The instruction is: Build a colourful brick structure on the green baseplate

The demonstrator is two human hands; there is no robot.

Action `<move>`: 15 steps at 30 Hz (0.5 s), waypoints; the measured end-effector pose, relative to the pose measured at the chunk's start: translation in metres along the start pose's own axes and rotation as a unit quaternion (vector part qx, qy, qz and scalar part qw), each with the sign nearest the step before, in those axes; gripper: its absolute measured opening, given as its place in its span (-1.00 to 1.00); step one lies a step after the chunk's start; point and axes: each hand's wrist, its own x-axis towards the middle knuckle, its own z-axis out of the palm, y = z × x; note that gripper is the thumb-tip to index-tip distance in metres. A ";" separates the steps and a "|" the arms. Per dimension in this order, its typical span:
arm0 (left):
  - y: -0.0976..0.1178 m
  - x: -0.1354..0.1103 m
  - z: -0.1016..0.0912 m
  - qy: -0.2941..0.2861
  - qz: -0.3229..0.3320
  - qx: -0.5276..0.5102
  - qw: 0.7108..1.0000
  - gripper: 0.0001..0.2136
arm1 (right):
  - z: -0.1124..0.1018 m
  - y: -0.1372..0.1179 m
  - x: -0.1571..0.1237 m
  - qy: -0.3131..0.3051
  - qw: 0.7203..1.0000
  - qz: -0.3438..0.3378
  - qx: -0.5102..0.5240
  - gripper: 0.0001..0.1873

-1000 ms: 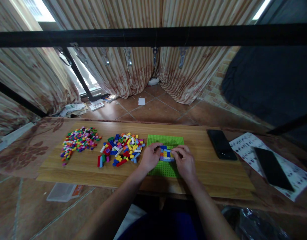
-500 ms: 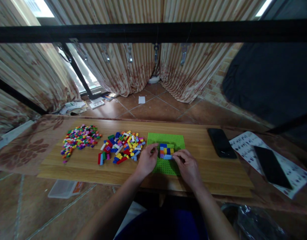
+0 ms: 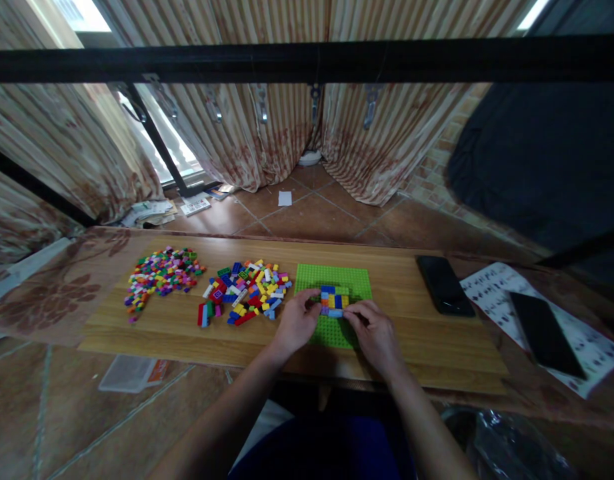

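A green baseplate (image 3: 355, 279) lies on the wooden board, with a small block of blue, yellow and light blue bricks (image 3: 333, 301) built on it. My left hand (image 3: 295, 323) rests on the plate's left part, its fingertips curled against the left side of the brick block. On the other side, my right hand (image 3: 375, 332) has its fingers pinched against the block's lower right corner. Whether either hand holds a loose brick is hidden by the fingers.
Left of the plate lie a pile of larger mixed bricks (image 3: 245, 291) and, farther left, a pile of small bricks (image 3: 159, 274). A black phone (image 3: 443, 286) lies right of the plate; a second one (image 3: 543, 325) rests on a printed sheet (image 3: 597, 353).
Both hands have drawn back slightly toward me, uncovering more of the brick block. The view has shifted a little; the piles have not moved.
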 end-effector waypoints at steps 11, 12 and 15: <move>0.000 0.003 -0.001 0.007 0.000 0.013 1.000 -0.74 | -0.002 0.003 0.014 0.001 1.000 0.012 -0.011 -0.77; 0.001 0.003 -0.001 0.005 -0.001 0.014 1.000 -0.74 | -0.001 0.004 0.015 -0.001 1.000 0.013 -0.012 -0.76; 0.003 0.004 -0.001 0.000 -0.006 0.012 1.000 -0.74 | 0.000 0.004 0.015 -0.006 1.000 0.014 -0.016 -0.75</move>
